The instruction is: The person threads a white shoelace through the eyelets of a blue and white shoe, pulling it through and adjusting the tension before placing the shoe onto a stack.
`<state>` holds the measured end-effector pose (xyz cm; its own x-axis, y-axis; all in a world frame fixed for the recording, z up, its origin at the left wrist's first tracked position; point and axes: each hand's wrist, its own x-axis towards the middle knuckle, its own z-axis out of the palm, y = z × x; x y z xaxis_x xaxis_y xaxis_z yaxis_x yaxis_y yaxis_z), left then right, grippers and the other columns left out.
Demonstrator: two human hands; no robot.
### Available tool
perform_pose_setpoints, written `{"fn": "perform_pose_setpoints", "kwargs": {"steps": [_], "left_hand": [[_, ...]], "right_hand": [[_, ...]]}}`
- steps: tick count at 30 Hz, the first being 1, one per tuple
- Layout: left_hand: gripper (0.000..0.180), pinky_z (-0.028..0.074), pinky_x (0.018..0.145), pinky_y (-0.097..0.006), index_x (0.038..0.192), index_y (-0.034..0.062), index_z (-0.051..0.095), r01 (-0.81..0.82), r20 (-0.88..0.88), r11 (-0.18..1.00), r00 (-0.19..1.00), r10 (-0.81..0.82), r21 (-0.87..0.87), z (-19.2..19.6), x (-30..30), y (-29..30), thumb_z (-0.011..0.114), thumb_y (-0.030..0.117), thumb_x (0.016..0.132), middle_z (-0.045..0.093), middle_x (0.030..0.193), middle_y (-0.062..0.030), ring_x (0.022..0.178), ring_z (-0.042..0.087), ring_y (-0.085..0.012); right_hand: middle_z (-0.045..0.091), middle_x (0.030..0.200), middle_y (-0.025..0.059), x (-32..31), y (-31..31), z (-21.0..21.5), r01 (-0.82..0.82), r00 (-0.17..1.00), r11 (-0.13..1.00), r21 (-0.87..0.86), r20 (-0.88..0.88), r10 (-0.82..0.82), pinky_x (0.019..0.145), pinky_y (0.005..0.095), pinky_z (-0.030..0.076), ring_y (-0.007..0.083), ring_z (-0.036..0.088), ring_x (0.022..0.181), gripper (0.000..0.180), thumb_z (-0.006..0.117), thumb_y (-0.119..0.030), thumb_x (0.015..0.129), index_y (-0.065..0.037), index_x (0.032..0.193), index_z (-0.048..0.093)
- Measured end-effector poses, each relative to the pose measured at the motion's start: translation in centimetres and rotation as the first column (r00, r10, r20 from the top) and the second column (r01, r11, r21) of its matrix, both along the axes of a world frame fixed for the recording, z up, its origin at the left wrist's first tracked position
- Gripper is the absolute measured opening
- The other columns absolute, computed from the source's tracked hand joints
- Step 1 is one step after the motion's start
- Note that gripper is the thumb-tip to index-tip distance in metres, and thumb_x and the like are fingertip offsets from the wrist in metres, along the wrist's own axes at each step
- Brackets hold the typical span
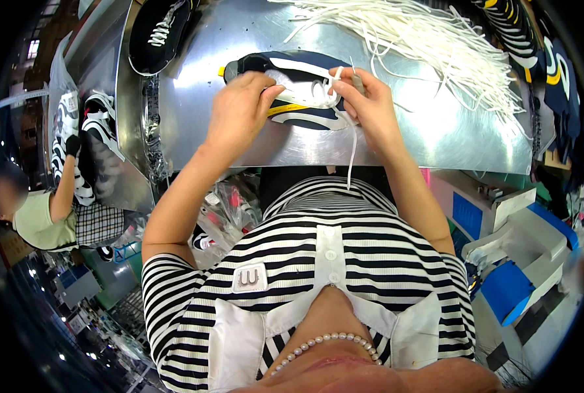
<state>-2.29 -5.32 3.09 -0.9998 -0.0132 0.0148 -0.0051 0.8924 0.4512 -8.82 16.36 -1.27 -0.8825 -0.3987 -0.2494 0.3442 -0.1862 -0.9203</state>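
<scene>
Hands at shoe; red bits in clear bags.

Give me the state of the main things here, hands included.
Navy shoe: partly laced.
White lace: partly threaded, one end dangling past the metal table.
Spare laces: loose, heaped.
Black shoe: laced.
Left hand: curled over the navy shoe's heel end.
Right hand: pinching the white lace.
Slim tool: in right hand, mostly hidden.

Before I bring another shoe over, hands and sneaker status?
Left hand at heel end of navy sneaker, right hand pinching white shoelace. Sneaker on metal table. Loose shoelace pile alongside, not covering it.
</scene>
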Motion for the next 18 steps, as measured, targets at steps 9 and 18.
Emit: {"fn": "perform_pose_setpoints", "kwargs": {"steps": [9,18], "left_hand": [[0.055,0.04,0.05,-0.022,0.089,0.0069,0.068,-0.532,0.655,0.503,0.75,-0.094,0.681,-2.6,-1.8,2.4,0.054,0.06,0.094,0.059,0.062,0.0007,0.054,0.053,-0.0067],[0.023,0.05,0.065,-0.024,0.098,0.0009,0.071,-0.341,0.248,0.557,0.939,0.237,0.757,-3.7,1.5,4.7,0.071,0.022,0.089,0.071,0.083,-0.0026,0.073,0.064,-0.0085]], "right_hand": [[0.072,0.095,0.0149,0.0,-1.1,-2.2,-0.024,0.977,0.905,0.424,-0.18,0.11,0.077,0.0328,0.054,0.0235,0.07,0.084,0.053,0.078,-0.016,0.077,-0.002,0.123,0.055],[0.071,0.094,0.0149,1.4,-0.7,0.9,-0.069,0.897,0.824,0.563,-0.326,0.298,0.079,0.0369,0.052,0.0283,0.069,0.086,0.052,0.074,-0.021,0.082,-0.003,0.124,0.052]]}}
